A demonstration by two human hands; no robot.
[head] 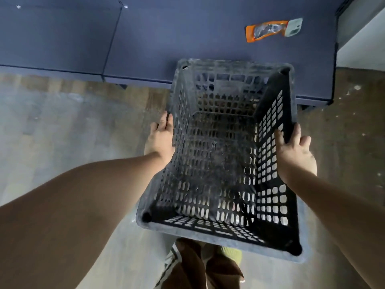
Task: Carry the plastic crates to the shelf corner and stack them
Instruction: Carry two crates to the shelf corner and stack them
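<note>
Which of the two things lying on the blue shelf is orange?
The flat packet, on the left. The pale phone-like thing touching its right end is greyish white.

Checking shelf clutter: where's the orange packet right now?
Head view, upper right: the orange packet lies flat on the blue shelf, touching a pale green phone, beyond the carried crate.

left hand (161, 135): arm extended, fingers curled, gripping | right hand (292, 149): arm extended, thumb hooked inward, gripping
</note>
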